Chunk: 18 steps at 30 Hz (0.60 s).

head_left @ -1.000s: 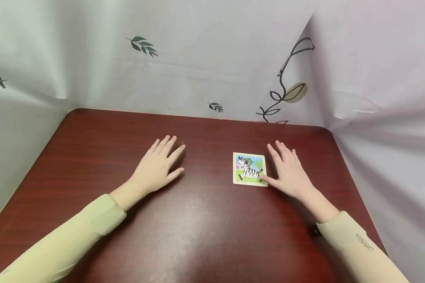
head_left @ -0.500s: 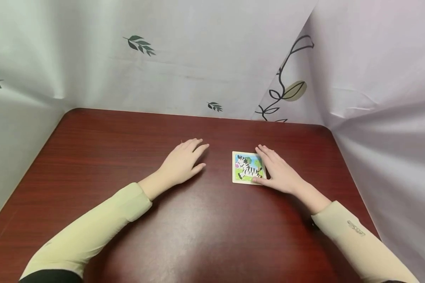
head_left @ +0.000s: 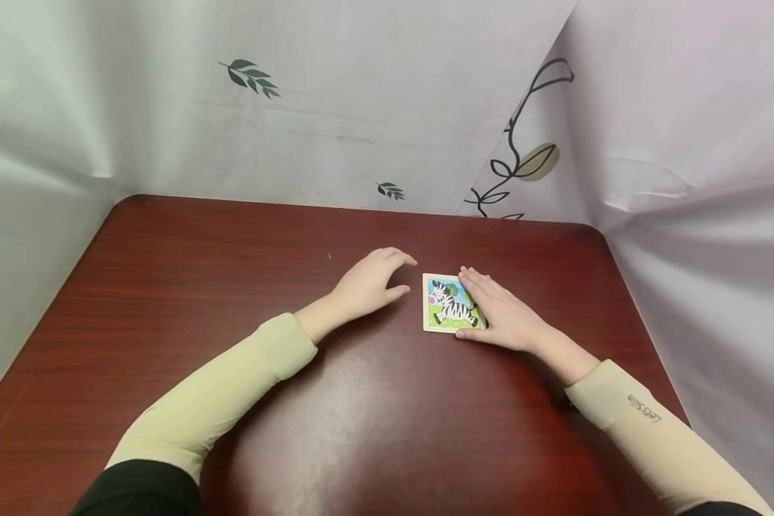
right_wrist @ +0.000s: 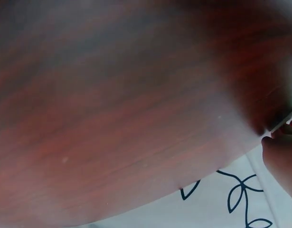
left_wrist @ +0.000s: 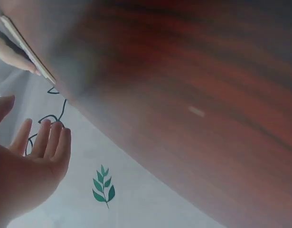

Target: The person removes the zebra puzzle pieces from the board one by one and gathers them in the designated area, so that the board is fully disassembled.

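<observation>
A square zebra picture board (head_left: 448,307) with a pale rim lies flat on the table, right of the middle in the head view. My right hand (head_left: 511,317) grips its right part, thumb at the near edge and fingers along the far edge. To the board's left, a small gap away, my left hand (head_left: 369,287) hovers with gently bent fingers and nothing in them. The left wrist view catches the board (left_wrist: 29,50) edge-on, beside the other hand's fingers. Only part of the right hand (right_wrist: 283,156) shows in the right wrist view, next to the board's edge.
The dark red wooden table (head_left: 374,416) has rounded far corners. Pale cloth (head_left: 335,107) printed with leaves hangs behind it and along both sides.
My left hand has moved right, toward the board. The right hand has slid left onto the board and drawn its thumb and fingers to the edges. The board stays in place.
</observation>
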Tool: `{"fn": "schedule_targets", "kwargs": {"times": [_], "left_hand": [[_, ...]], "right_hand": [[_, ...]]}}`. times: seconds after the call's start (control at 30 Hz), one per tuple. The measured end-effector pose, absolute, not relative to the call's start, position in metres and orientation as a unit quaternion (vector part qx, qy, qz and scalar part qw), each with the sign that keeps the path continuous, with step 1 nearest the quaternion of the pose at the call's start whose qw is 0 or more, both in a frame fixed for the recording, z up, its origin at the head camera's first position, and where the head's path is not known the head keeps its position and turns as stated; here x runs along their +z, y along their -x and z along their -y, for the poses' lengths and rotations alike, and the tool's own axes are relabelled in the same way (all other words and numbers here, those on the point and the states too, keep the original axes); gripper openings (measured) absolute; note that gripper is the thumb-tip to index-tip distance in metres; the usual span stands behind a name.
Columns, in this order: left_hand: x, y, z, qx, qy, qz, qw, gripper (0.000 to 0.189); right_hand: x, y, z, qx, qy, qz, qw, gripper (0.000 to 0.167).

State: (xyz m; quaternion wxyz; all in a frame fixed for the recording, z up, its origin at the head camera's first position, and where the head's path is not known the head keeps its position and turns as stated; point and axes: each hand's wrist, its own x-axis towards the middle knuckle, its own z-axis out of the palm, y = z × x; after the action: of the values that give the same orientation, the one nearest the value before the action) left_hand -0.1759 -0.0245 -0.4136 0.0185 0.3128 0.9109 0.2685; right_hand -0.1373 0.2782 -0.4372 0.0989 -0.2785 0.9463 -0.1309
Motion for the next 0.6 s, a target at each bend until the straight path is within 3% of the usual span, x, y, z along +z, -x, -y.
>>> {"fn": "schedule_targets", "kwargs": {"times": [0.6], "left_hand": [[-0.419,0.203,-0.019,0.339,-0.306,-0.883,0.11,0.032]], "right_hand": [[-0.439,0.136,-0.279,-0.128,0.29,-0.945,0.08,0.11]]}}
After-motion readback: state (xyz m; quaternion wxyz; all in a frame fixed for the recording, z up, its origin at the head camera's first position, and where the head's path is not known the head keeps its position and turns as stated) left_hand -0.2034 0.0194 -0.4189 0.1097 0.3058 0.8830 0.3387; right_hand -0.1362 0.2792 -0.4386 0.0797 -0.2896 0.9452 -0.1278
